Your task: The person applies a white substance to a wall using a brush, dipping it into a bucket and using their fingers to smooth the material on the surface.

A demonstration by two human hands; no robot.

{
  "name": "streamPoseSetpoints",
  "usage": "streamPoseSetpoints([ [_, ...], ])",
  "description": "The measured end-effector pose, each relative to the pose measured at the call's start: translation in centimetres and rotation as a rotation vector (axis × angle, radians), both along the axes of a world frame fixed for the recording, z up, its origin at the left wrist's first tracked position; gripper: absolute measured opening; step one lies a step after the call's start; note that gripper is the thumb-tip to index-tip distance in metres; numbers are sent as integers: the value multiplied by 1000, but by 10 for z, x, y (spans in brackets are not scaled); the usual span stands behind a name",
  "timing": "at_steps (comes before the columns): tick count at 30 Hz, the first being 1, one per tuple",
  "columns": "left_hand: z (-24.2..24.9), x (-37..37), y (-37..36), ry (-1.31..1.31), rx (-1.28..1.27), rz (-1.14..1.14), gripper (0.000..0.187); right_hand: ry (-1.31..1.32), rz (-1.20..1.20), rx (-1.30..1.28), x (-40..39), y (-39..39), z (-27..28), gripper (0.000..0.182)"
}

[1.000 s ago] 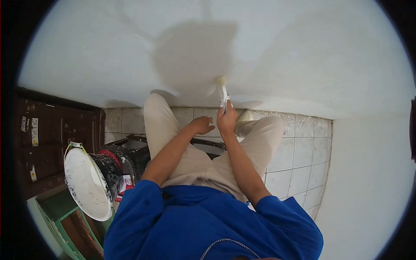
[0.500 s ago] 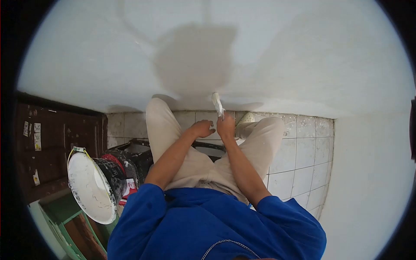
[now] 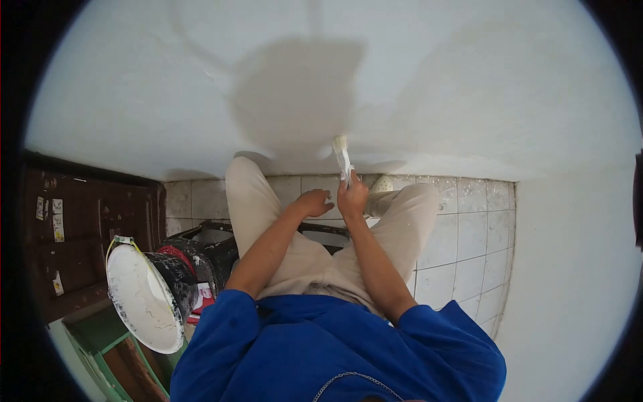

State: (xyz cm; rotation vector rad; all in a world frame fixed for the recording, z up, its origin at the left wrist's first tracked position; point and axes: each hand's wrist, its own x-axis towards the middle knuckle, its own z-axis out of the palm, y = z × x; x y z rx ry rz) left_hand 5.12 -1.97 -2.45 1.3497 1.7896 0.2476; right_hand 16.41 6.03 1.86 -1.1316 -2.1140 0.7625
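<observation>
Head camera looks steeply down past a blue shirt (image 3: 335,348) and beige trousers (image 3: 301,254) at a white wall (image 3: 435,87) that meets a floor of pale tiles (image 3: 462,241). The right hand (image 3: 351,199) is closed around the handle of a paintbrush (image 3: 343,157), which points up and slightly left; its bristle end rests against the wall just above the line where wall and floor meet, at the lower right edge of a darker, damp-looking patch (image 3: 301,94) on the paint. The left hand (image 3: 313,202) holds nothing; its fingers are loosely curled and it lies on the left thigh, just beside the right hand but apart from the brush. To the person's left, a bucket (image 3: 151,295) with a white-coated inside and a black, paint-spattered outside stands tilted toward the camera, and a red container (image 3: 179,258) shows just behind it. A dark wooden door (image 3: 74,234) fills the left edge, with green-framed timber (image 3: 107,348) below the bucket.
</observation>
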Motion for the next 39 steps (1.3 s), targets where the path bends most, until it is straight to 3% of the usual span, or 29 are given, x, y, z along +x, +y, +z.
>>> streamPoseSetpoints([
  [2,0,1,-1,9,-3,4,48,107,18,-60,5,-6,24,26],
  [5,9,2,2,5,-16,-15,49,233,22,130,2,2,50,28],
  [11,-8,2,-4,27,105,23,44,-67,25,22,0,5,-15,24],
  [14,3,0,-3,16,-16,9,49,83,47,22,4,2,16,23],
  [17,0,0,-5,8,31,22,48,232,118,65,3,5,65,28],
  [23,-6,0,-3,-7,-12,8,48,-194,85,-106,6,10,-28,21],
  [26,-4,1,-6,33,-30,16,48,-41,56,-115,-2,9,2,22],
  [29,2,0,-6,9,-2,33,47,159,196,51,10,9,18,26],
  [32,-2,-2,-6,-15,9,48,46,92,83,26,5,13,23,30],
  [35,-6,-1,-4,-2,72,28,47,-13,16,88,4,17,-11,27],
  [39,-2,2,-5,28,70,5,47,-110,46,-67,6,12,-3,26],
])
